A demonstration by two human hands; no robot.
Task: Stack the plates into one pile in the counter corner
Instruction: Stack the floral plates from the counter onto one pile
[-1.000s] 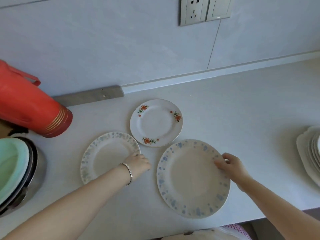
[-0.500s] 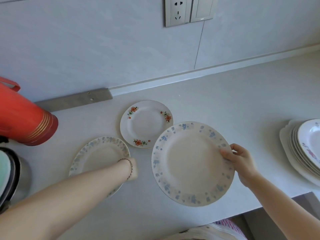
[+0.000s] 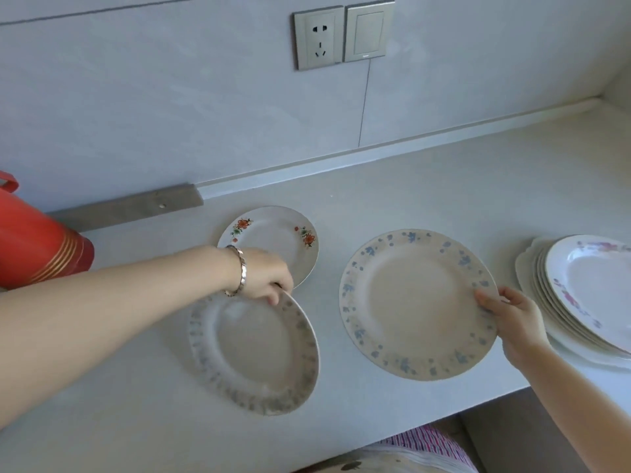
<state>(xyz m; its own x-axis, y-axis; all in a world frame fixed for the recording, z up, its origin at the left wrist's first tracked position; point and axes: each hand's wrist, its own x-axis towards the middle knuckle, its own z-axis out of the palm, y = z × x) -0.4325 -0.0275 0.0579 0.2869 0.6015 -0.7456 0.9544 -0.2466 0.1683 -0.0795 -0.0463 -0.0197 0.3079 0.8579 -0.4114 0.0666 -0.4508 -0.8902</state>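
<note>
Soft daylight lies flat and slightly cool over the counter (image 3: pixel 444 186), brightest toward the far right corner. Shadows are faint and soft-edged, with no hard lines anywhere. The blue-rimmed plate (image 3: pixel 416 302) held by the right hand (image 3: pixel 515 319) is sharp and evenly lit, its pattern easy to read. The greyer plate (image 3: pixel 252 349) gripped by the left hand (image 3: pixel 266 276) is smeared by motion, its rim pattern run into streaks, and it looks dimmer. The socket (image 3: pixel 319 37) shows a dull sheen but no glare. The wide lens bows the wall strip (image 3: pixel 392 148) and stretches the red flask (image 3: pixel 37 244) at the left edge.
</note>
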